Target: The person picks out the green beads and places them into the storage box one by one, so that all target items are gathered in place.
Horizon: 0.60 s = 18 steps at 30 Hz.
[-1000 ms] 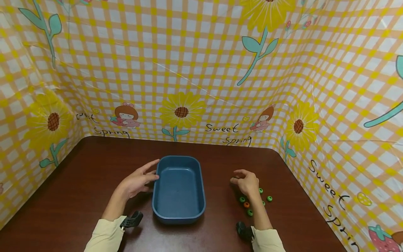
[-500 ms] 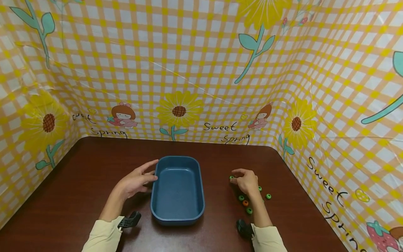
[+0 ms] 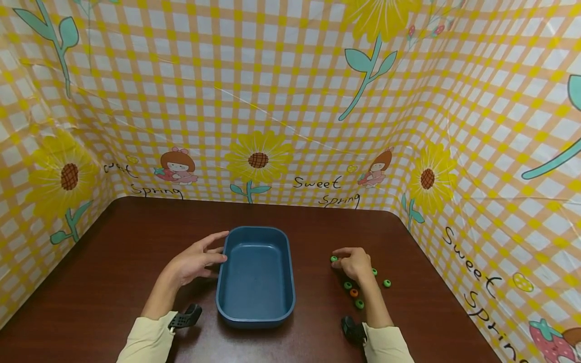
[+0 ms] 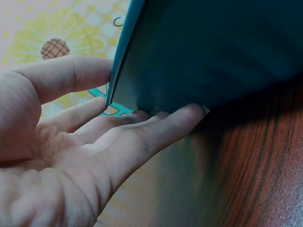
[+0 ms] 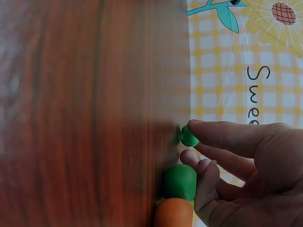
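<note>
A deep blue rectangular box stands on the brown table, with nothing inside it. My left hand rests against the box's left side, fingers spread and fairly straight; the left wrist view shows the fingertips touching its outer wall. To the right of the box, my right hand pinches a small green bead between thumb and index finger, down at the table. In the right wrist view that bead sits at the fingertips, while the other fingers are curled.
Close to my right wrist lie several loose green beads and an orange bead. One green bead is farther right. Checked cloth with sunflowers walls in the table at the back and sides.
The green bead at my right fingertips, hidden a second ago, now shows between thumb and index finger. My left hand stays at the box. The head view has shifted slightly.
</note>
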Motion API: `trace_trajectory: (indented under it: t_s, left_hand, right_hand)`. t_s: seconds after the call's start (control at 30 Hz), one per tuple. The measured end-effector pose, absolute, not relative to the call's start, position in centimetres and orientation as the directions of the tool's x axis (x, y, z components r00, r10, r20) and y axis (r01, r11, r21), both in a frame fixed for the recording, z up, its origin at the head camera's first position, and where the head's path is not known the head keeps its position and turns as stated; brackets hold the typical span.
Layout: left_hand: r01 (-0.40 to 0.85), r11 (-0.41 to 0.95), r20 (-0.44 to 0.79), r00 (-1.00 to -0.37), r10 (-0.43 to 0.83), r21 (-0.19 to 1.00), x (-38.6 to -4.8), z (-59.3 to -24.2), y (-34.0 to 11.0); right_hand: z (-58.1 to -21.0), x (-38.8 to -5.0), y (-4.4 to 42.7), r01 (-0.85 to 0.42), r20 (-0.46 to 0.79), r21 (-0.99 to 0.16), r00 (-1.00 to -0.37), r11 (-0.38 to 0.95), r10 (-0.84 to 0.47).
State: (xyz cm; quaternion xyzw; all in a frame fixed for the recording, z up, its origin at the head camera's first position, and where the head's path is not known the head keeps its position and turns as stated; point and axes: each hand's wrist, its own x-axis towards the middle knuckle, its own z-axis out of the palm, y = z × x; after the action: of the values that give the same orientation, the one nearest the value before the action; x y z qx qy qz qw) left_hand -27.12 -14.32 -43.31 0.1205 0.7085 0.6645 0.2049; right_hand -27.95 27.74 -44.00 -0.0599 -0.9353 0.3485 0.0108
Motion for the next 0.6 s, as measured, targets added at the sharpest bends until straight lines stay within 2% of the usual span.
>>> trace_trajectory:
  t_s: [0.6]
  left_hand:
    - [-0.098,0.067,-0.118,-0.881,0.458,0.993,-27.37,-43.48,-14.47]
  right_hand:
    - [-44.11,-28.09,27.57,0.098,-0.009,-0.645,-0.993,0.758,0.121]
